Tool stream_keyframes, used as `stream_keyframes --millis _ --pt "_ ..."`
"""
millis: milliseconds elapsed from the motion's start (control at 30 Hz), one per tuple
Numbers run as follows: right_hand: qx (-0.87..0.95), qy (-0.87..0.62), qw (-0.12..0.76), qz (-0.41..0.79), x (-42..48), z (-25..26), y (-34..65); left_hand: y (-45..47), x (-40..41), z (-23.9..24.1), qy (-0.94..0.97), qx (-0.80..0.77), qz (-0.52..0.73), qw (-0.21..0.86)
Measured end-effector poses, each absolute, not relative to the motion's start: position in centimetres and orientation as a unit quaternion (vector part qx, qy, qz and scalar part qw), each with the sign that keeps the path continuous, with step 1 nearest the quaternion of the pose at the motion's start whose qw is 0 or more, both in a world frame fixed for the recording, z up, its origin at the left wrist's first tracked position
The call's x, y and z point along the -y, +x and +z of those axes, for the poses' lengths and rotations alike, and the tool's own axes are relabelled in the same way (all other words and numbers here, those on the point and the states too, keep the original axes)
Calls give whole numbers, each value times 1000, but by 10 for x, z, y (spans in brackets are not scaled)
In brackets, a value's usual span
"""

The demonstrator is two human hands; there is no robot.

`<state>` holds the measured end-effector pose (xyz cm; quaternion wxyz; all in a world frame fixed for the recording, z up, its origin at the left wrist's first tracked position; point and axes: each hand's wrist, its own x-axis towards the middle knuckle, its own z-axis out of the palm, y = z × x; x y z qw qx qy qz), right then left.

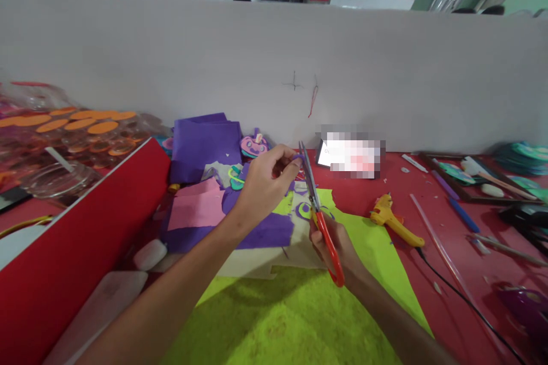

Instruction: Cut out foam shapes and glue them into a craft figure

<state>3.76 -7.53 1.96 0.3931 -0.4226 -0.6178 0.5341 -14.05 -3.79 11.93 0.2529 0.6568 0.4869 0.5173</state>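
My left hand pinches a small purple felt piece and holds it up to the blades of red-handled scissors. My right hand grips the scissors' handles, blades pointing up and away from me. Both hands hover over a lime-green felt sheet spread on the red table. Purple felt sheets and pink felt pieces lie just beyond my left hand.
A yellow glue gun with a black cord lies right of the scissors. A red box stands at left, with clear plastic packs of orange shapes behind it. A dark tray with tools sits far right. A grey partition wall backs the table.
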Motion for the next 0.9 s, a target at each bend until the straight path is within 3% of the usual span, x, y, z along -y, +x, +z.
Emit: stream_keyframes --millis 333,900 --pt "648 -427 385 500 72 12 42 -139 39 120 645 -486 533 251" --pt "591 -448 376 555 75 25 37 -141 37 118 628 -475 559 260"
